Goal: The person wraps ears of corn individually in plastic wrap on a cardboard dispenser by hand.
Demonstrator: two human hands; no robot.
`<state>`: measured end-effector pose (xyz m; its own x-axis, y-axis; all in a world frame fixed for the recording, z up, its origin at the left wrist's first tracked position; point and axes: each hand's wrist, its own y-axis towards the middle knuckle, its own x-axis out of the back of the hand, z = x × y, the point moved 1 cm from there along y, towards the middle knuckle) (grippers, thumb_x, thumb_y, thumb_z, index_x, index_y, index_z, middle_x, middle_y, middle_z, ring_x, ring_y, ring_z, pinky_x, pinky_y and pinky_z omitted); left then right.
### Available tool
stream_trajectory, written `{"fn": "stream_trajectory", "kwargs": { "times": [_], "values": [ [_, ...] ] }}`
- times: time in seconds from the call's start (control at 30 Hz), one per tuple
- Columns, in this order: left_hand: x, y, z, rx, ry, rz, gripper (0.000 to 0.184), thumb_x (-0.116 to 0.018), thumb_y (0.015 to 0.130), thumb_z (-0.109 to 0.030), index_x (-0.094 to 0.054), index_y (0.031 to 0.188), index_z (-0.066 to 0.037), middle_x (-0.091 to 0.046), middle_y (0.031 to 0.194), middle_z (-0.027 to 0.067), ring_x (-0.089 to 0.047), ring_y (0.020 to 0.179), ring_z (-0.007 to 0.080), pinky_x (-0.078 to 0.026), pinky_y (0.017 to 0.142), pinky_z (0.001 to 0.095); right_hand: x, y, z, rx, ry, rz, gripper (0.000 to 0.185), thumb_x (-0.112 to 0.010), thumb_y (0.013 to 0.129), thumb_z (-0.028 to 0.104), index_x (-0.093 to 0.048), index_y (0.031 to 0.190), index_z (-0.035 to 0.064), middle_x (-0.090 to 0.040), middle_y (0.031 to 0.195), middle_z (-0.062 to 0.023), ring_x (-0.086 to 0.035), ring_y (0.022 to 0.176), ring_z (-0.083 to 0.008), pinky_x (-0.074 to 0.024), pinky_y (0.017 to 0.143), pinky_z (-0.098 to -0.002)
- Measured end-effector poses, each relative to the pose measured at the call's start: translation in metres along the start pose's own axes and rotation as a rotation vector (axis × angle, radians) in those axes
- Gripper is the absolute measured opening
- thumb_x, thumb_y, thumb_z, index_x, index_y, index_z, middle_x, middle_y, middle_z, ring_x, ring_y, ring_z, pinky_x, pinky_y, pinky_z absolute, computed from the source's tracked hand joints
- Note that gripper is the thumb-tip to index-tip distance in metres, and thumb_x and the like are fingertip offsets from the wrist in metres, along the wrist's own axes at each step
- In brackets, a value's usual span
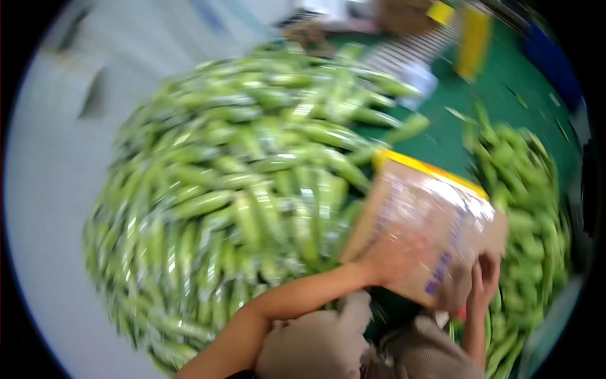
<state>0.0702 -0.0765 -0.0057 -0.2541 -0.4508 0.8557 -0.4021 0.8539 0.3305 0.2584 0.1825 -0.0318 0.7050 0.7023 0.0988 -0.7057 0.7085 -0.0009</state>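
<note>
A brown cardboard piece (pixel 404 208) with a yellow edge and blue print lies tilted in front of the person, with shiny clear plastic on it. My left hand (pixel 398 256) rests flat on its surface, fingers spread and blurred. At its right edge is my right hand (pixel 485 278), with fingers bent around the border. To the left spreads a big pile of green vegetables in clear wrap (pixel 252 164), which look like corn cobs. Loose green vegetables or husks (pixel 527 221) are heaped on the right.
A green surface (pixel 442 132) shows between the two heaps. At the top are a striped item (pixel 410 50), a yellow object (pixel 473 44) and a brown round object (pixel 407 14). A blue object (pixel 549 63) stands at the upper right. My knees are at the bottom.
</note>
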Motion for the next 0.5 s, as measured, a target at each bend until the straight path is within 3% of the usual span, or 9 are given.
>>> {"fn": "stream_trajectory", "kwargs": {
  "times": [0.03, 0.07, 0.13, 0.17, 0.2, 0.27, 0.4, 0.5],
  "values": [
    [-0.035, 0.001, -0.010, 0.005, -0.057, 0.069, 0.044, -0.072, 0.087, -0.027, -0.069, 0.128, -0.012, -0.066, 0.134, 0.0066, -0.055, 0.134, 0.0270, -0.042, 0.113, 0.0472, 0.039, 0.001, -0.026, 0.004, -0.093, -0.078, 0.042, -0.066, 0.097, 0.006, -0.057, 0.138, 0.0011, -0.063, 0.132, -0.0107, -0.060, 0.124, -0.0233, -0.0448, 0.111, -0.0384],
    [-0.039, 0.002, -0.009, -0.064, -0.070, 0.068, 0.044, -0.072, 0.086, -0.028, -0.070, 0.127, -0.011, -0.066, 0.135, 0.0071, -0.055, 0.133, 0.0285, -0.044, 0.111, 0.0491, 0.065, -0.005, -0.036, 0.145, -0.451, -0.272, 0.047, -0.070, 0.095, 0.009, -0.057, 0.139, 0.0024, -0.061, 0.136, -0.0125, -0.058, 0.126, -0.0262, -0.0458, 0.109, -0.0412],
    [-0.050, 0.006, -0.010, -0.201, -0.097, 0.067, 0.045, -0.073, 0.084, -0.029, -0.071, 0.125, -0.010, -0.065, 0.136, 0.0082, -0.055, 0.132, 0.0317, -0.046, 0.105, 0.0529, 0.125, -0.004, -0.063, 0.175, -0.833, -0.479, 0.049, -0.077, 0.091, 0.016, -0.059, 0.136, 0.0060, -0.057, 0.139, -0.0141, -0.054, 0.129, -0.0309, -0.0456, 0.105, -0.0437],
    [-0.044, 0.012, -0.022, -0.173, 0.152, 0.166, 0.050, -0.073, 0.086, -0.034, -0.070, 0.131, -0.013, -0.059, 0.147, 0.0088, -0.049, 0.140, 0.0321, -0.040, 0.111, 0.0574, 0.149, -0.012, -0.077, 0.160, -0.996, -0.541, 0.054, -0.081, 0.087, 0.019, -0.058, 0.134, 0.0049, -0.058, 0.134, -0.0160, -0.054, 0.127, -0.0343, -0.0429, 0.108, -0.0447],
    [-0.050, 0.007, -0.019, -0.098, 0.175, 0.258, 0.055, -0.071, 0.088, -0.039, -0.067, 0.137, -0.016, -0.050, 0.158, 0.0085, -0.041, 0.149, 0.0326, -0.029, 0.118, 0.0621, 0.174, -0.021, -0.099, 0.134, -1.174, -0.530, 0.064, -0.084, 0.082, 0.024, -0.055, 0.136, 0.0035, -0.057, 0.135, -0.0195, -0.049, 0.130, -0.0406, -0.0377, 0.113, -0.0485],
    [-0.047, 0.008, -0.025, -0.030, 0.175, 0.354, 0.057, -0.070, 0.089, -0.040, -0.065, 0.142, -0.019, -0.044, 0.163, 0.0079, -0.034, 0.154, 0.0332, -0.019, 0.123, 0.0624, 0.195, -0.038, -0.113, -0.131, -1.144, -0.449, 0.074, -0.087, 0.079, 0.031, -0.054, 0.139, 0.0038, -0.056, 0.137, -0.0220, -0.050, 0.130, -0.0430, -0.0411, 0.111, -0.0514],
    [-0.045, 0.008, -0.026, -0.056, 0.180, 0.325, 0.055, -0.069, 0.090, -0.039, -0.065, 0.142, -0.020, -0.045, 0.162, 0.0088, -0.034, 0.154, 0.0340, -0.016, 0.124, 0.0644, 0.189, -0.036, -0.125, -0.227, -1.160, -0.170, 0.080, -0.090, 0.074, 0.033, -0.054, 0.142, 0.0085, -0.058, 0.137, -0.0190, -0.053, 0.129, -0.0402, -0.0463, 0.105, -0.0509],
    [-0.044, 0.002, -0.027, -0.066, 0.159, 0.325, 0.054, -0.070, 0.089, -0.039, -0.066, 0.140, -0.021, -0.048, 0.160, 0.0087, -0.038, 0.152, 0.0340, -0.018, 0.123, 0.0648, 0.202, -0.027, -0.125, -0.207, -1.441, 0.020, 0.081, -0.091, 0.071, 0.035, -0.056, 0.142, 0.0136, -0.061, 0.134, -0.0140, -0.057, 0.125, -0.0362, -0.0478, 0.102, -0.0493]
  ]
}}
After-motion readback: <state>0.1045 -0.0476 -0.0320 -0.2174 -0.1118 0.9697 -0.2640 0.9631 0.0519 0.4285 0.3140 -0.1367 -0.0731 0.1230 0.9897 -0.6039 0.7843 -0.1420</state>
